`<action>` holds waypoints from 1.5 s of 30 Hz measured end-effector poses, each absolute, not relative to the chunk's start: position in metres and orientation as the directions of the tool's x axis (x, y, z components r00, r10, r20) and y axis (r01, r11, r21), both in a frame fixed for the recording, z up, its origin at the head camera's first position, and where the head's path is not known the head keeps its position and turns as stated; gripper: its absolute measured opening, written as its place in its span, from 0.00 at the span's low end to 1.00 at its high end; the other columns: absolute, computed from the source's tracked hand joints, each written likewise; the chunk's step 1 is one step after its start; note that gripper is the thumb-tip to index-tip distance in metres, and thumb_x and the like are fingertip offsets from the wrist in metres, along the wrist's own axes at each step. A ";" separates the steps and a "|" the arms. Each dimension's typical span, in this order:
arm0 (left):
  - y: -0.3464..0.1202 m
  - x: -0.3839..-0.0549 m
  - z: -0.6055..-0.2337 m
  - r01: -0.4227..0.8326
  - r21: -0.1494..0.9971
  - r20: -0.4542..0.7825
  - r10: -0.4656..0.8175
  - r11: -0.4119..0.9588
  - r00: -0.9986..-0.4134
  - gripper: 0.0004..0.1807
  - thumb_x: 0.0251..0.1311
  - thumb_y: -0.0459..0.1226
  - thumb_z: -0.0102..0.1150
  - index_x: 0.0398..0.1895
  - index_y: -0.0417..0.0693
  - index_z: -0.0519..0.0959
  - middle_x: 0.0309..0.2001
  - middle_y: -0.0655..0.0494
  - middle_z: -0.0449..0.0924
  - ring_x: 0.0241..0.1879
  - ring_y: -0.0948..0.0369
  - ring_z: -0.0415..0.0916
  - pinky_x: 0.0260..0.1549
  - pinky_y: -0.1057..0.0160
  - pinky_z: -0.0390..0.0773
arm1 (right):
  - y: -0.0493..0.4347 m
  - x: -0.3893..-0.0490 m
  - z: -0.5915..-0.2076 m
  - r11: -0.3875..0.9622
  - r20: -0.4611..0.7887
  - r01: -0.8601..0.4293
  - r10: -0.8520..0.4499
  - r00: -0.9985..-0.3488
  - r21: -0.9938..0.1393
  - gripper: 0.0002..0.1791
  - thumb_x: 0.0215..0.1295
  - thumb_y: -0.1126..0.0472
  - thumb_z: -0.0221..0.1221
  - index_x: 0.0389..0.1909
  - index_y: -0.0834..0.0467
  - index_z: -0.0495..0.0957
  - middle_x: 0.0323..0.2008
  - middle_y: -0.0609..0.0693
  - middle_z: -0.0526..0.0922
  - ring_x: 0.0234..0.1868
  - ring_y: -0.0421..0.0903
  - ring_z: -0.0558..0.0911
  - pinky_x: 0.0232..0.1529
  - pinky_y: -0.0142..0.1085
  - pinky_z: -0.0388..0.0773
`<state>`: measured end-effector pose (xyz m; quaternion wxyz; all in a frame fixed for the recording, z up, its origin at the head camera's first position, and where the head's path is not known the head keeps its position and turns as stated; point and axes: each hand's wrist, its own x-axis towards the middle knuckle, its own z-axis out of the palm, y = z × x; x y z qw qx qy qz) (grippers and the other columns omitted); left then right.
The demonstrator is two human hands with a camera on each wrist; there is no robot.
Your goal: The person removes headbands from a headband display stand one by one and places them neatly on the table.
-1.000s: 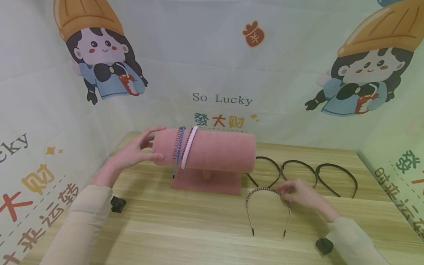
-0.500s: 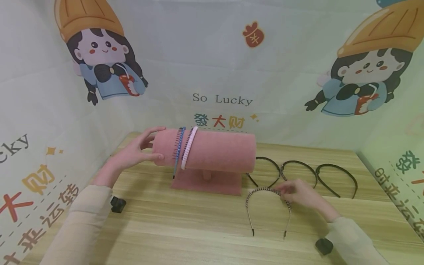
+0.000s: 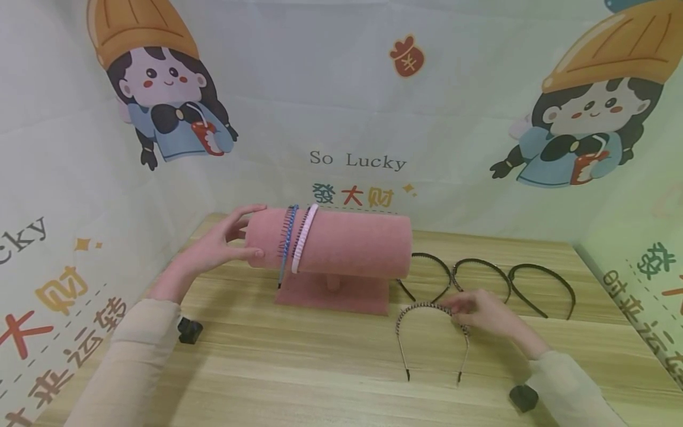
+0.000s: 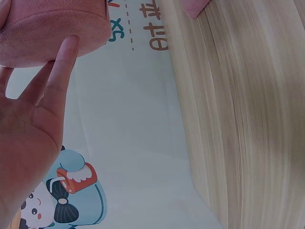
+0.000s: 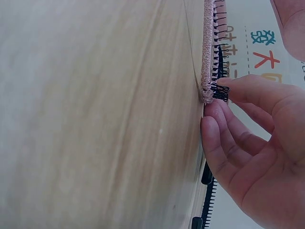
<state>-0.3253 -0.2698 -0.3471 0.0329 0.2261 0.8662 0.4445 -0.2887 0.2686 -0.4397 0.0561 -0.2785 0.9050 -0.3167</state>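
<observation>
A pink plush headband stand (image 3: pixel 363 243), a horizontal roll on a flat base, stands in the middle of the table. Its left end is gripped by my left hand (image 3: pixel 213 240), thumb in front and fingers behind. The left wrist view shows spread fingers against the round end face (image 4: pixel 57 36). Around the roll's left part sit a blue headband (image 3: pixel 289 234) and a pale pink one (image 3: pixel 304 240). My right hand (image 3: pixel 488 314) pinches the upper right of a thin toothed headband (image 3: pixel 421 305) lying on the table; up close the band (image 5: pixel 207 47) looks pink with dark teeth.
Behind the right hand lie three dark headbands: one (image 3: pixel 434 259) partly behind the roll, a middle one (image 3: pixel 482 261) and a right one (image 3: pixel 539 268). Printed cloth walls (image 3: pixel 357 107) enclose the wooden table (image 3: pixel 299 367). Black pieces (image 3: pixel 523 397) sit at both wrists.
</observation>
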 end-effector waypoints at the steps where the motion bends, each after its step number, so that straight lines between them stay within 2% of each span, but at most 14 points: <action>1: -0.270 -0.325 -0.347 0.363 0.785 0.145 0.421 0.502 -0.895 0.47 0.59 0.39 0.68 0.77 0.67 0.51 0.73 0.47 0.61 0.66 0.43 0.67 0.54 0.51 0.75 | 0.269 -0.289 -0.440 0.643 0.077 -0.471 -0.541 -0.837 -0.605 0.18 0.60 0.64 0.65 0.51 0.62 0.82 0.34 0.48 0.86 0.34 0.29 0.78 0.32 0.27 0.76; 6: -0.270 -0.325 -0.348 0.362 0.785 0.142 0.422 0.503 -0.895 0.47 0.60 0.39 0.68 0.77 0.66 0.51 0.73 0.47 0.61 0.67 0.42 0.67 0.54 0.50 0.75 | 0.270 -0.289 -0.442 0.629 0.083 -0.479 -0.552 -0.830 -0.612 0.18 0.60 0.65 0.65 0.52 0.62 0.82 0.35 0.50 0.86 0.35 0.30 0.79 0.33 0.27 0.78; 13: -0.270 -0.326 -0.348 0.354 0.788 0.135 0.419 0.505 -0.898 0.47 0.60 0.40 0.68 0.77 0.67 0.51 0.74 0.47 0.60 0.67 0.42 0.66 0.54 0.48 0.75 | 0.274 -0.288 -0.443 0.614 0.089 -0.495 -0.570 -0.817 -0.616 0.20 0.60 0.67 0.63 0.54 0.63 0.81 0.40 0.53 0.86 0.38 0.32 0.81 0.40 0.28 0.80; 19: -0.270 -0.325 -0.348 0.347 0.793 0.129 0.419 0.500 -0.899 0.47 0.60 0.39 0.68 0.77 0.68 0.51 0.74 0.46 0.60 0.67 0.42 0.66 0.53 0.50 0.76 | 0.273 -0.286 -0.440 0.597 0.089 -0.506 -0.588 -0.804 -0.623 0.20 0.61 0.66 0.64 0.55 0.64 0.80 0.42 0.56 0.86 0.41 0.41 0.84 0.42 0.28 0.79; 25: -0.270 -0.325 -0.347 0.352 0.791 0.133 0.420 0.501 -0.898 0.47 0.60 0.39 0.68 0.77 0.67 0.50 0.74 0.46 0.60 0.67 0.42 0.66 0.52 0.52 0.76 | 0.273 -0.286 -0.438 0.608 0.082 -0.503 -0.585 -0.807 -0.615 0.20 0.62 0.65 0.63 0.55 0.63 0.80 0.44 0.57 0.87 0.43 0.45 0.85 0.43 0.29 0.80; 30: -0.270 -0.325 -0.347 0.355 0.790 0.136 0.422 0.499 -0.896 0.47 0.60 0.39 0.68 0.77 0.67 0.51 0.74 0.45 0.60 0.67 0.41 0.66 0.53 0.50 0.76 | 0.275 -0.287 -0.436 0.614 0.057 -0.474 -0.572 -0.818 -0.631 0.23 0.65 0.59 0.62 0.59 0.65 0.76 0.53 0.62 0.84 0.51 0.56 0.85 0.49 0.38 0.83; 32: -0.270 -0.325 -0.347 0.355 0.791 0.137 0.423 0.497 -0.896 0.47 0.60 0.39 0.68 0.77 0.67 0.51 0.74 0.45 0.60 0.67 0.41 0.66 0.54 0.49 0.76 | 0.276 -0.288 -0.434 0.622 0.057 -0.467 -0.562 -0.825 -0.628 0.26 0.65 0.57 0.63 0.61 0.65 0.74 0.56 0.63 0.82 0.51 0.57 0.84 0.48 0.39 0.83; 38: -0.270 -0.324 -0.347 0.348 0.791 0.131 0.416 0.503 -0.900 0.47 0.59 0.40 0.68 0.77 0.67 0.51 0.74 0.46 0.60 0.68 0.41 0.65 0.55 0.47 0.75 | 0.277 -0.290 -0.422 0.637 0.074 -0.460 -0.535 -0.841 -0.618 0.34 0.62 0.55 0.67 0.66 0.65 0.71 0.59 0.64 0.79 0.49 0.55 0.82 0.43 0.33 0.81; 41: -0.269 -0.324 -0.347 0.344 0.793 0.127 0.415 0.503 -0.901 0.47 0.59 0.40 0.68 0.77 0.66 0.51 0.74 0.46 0.60 0.68 0.41 0.65 0.55 0.47 0.75 | 0.276 -0.290 -0.412 0.639 0.097 -0.471 -0.529 -0.843 -0.608 0.35 0.61 0.54 0.67 0.66 0.63 0.71 0.60 0.64 0.79 0.50 0.57 0.81 0.44 0.37 0.83; 45: -0.270 -0.325 -0.347 0.343 0.795 0.127 0.417 0.500 -0.900 0.47 0.59 0.40 0.68 0.77 0.67 0.51 0.74 0.46 0.60 0.68 0.42 0.66 0.54 0.48 0.76 | 0.275 -0.290 -0.397 0.651 0.129 -0.481 -0.512 -0.849 -0.587 0.33 0.61 0.55 0.67 0.66 0.62 0.72 0.59 0.63 0.79 0.52 0.59 0.81 0.43 0.37 0.82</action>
